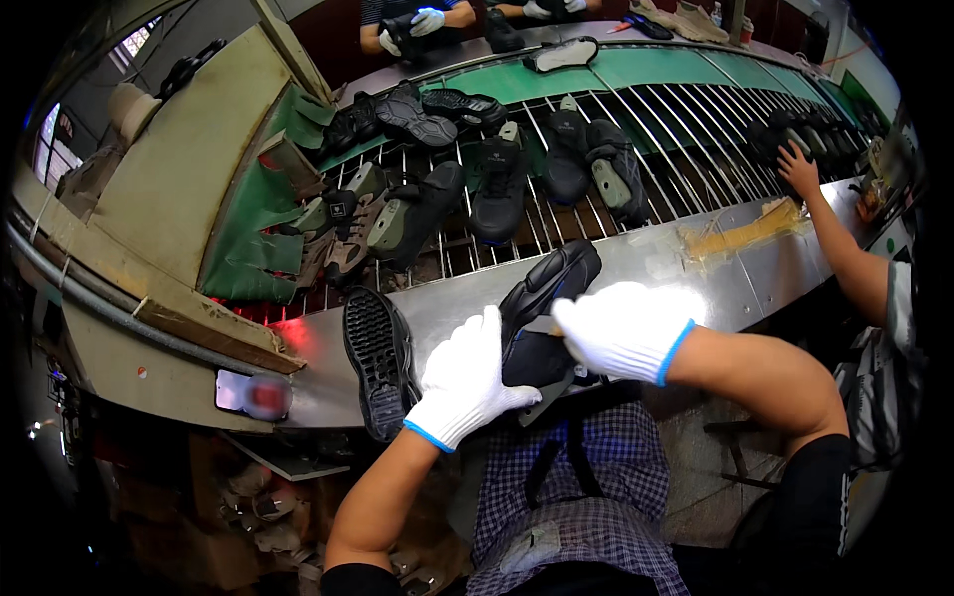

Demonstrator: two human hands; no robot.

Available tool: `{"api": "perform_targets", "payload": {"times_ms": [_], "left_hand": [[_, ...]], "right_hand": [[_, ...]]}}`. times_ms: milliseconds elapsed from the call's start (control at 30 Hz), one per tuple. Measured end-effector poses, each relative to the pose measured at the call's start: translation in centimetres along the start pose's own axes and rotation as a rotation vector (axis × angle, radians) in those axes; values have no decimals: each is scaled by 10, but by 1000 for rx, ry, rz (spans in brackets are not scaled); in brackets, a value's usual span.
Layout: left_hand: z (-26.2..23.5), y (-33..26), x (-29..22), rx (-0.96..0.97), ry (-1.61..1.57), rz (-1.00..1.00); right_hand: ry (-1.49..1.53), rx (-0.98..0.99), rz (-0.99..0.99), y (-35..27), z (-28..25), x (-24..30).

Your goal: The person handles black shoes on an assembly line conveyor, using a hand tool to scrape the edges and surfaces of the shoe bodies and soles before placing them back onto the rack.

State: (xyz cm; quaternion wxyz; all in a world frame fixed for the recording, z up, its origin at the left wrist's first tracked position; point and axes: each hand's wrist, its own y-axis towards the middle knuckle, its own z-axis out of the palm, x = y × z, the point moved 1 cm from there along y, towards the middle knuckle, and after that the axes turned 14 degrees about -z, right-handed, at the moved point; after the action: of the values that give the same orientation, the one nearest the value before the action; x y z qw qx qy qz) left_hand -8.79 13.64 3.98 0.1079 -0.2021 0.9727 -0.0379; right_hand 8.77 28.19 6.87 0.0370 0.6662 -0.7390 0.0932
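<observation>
A black shoe (534, 360) is tilted in front of me at the near edge of the metal ledge, a dark sole piece (553, 278) along its far side. My left hand (469, 382), in a white knit glove with a blue cuff, grips the shoe from its left side. My right hand (614, 333), gloved alike, is closed at the shoe's right side. Something small and tan shows at its fingertips, too hidden to name. A black rubber sole (378, 363) with a lugged tread leans beside my left hand, tread facing me.
Several black shoes (499, 189) stand on the metal-rod rack (686, 149) beyond the ledge (636, 260). A phone (235, 390) lies at the left. Yellowish tape (745, 236) covers part of the ledge. Another person's hand (798, 171) reaches to shoes at right; other gloved workers are across.
</observation>
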Motion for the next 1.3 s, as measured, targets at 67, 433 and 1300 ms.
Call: {"api": "perform_targets", "payload": {"times_ms": [67, 433, 1300], "left_hand": [[1, 1, 1, 4, -15, 1], [4, 2, -1, -24, -25, 62], [-5, 50, -20, 156, -208, -51]], "right_hand": [[26, -17, -70, 14, 0, 3], [91, 45, -228, 17, -10, -6], [65, -379, 129, -48, 22, -1]]}}
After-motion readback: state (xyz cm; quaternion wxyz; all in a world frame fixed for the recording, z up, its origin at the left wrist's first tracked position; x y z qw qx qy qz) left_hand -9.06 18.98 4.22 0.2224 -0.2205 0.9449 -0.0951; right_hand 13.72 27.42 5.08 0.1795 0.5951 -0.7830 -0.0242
